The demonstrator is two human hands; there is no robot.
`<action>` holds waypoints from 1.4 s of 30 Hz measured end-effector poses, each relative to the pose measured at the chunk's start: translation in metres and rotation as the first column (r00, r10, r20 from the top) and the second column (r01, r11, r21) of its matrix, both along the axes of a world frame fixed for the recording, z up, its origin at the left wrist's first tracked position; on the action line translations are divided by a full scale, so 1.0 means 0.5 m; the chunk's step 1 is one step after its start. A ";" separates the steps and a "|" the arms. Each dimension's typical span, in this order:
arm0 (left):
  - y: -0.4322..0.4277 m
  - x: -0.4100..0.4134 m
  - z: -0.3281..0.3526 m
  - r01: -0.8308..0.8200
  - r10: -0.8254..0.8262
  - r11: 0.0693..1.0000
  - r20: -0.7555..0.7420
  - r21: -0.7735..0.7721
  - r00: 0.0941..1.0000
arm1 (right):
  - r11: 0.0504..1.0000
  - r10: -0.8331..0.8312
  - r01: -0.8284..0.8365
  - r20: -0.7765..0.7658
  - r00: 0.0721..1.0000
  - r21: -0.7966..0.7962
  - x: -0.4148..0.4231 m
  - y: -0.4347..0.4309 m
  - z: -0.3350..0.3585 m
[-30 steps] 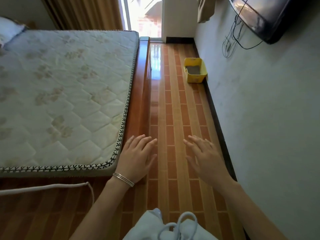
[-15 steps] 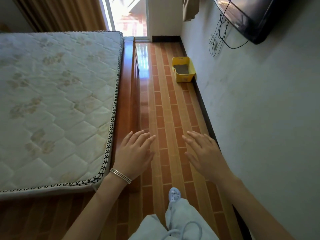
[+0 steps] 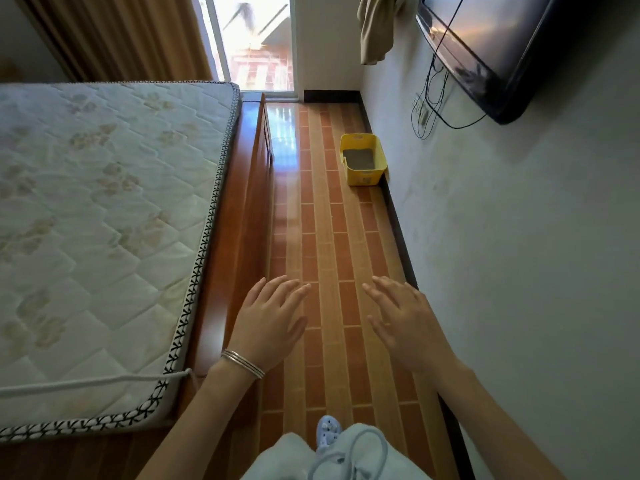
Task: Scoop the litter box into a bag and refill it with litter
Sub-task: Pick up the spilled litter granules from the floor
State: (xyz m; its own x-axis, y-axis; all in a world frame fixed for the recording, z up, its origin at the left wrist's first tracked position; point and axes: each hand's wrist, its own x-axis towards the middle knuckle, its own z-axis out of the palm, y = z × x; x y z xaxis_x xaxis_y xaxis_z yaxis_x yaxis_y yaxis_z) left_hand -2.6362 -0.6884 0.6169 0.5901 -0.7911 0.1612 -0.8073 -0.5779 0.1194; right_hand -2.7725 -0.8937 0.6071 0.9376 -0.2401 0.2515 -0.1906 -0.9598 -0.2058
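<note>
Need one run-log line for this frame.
stage: approach | left hand: open, empty | right hand: open, empty | litter box: on floor by wall, untouched

- The floor point(image 3: 329, 244) is laid with orange-brown tiles in lengthwise strips and runs as a narrow aisle between the bed frame and the wall.
- A yellow litter box point(image 3: 363, 163) is set directly on the floor, at the far end of the aisle, against the wall's dark skirting; grey litter is seen inside it.
- Nearer than the litter box, at the bottom edge, a light blue shoe point(image 3: 328, 432) is planted on the tiles.
- Left of the litter box, across the aisle, a wooden bed frame point(image 3: 242, 216) stands on the floor.
- A quilted mattress point(image 3: 104, 209) is carried by the frame, and a white cord point(image 3: 93, 383) lies across its near corner.
</note>
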 end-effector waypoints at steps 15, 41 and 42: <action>-0.194 0.190 0.031 0.011 -0.011 1.000 0.038 -0.006 0.999 | 0.999 0.026 -0.027 0.044 0.999 0.020 0.188 -0.193 0.040; -0.460 0.816 0.025 0.085 -0.085 0.996 -0.013 -0.009 0.996 | 0.997 -0.072 0.072 -0.008 0.997 -0.004 0.760 -0.464 0.028; -0.469 0.830 0.019 0.084 -0.084 0.996 -0.016 -0.004 0.996 | 0.997 -0.071 0.071 -0.005 0.997 -0.010 0.774 -0.477 0.025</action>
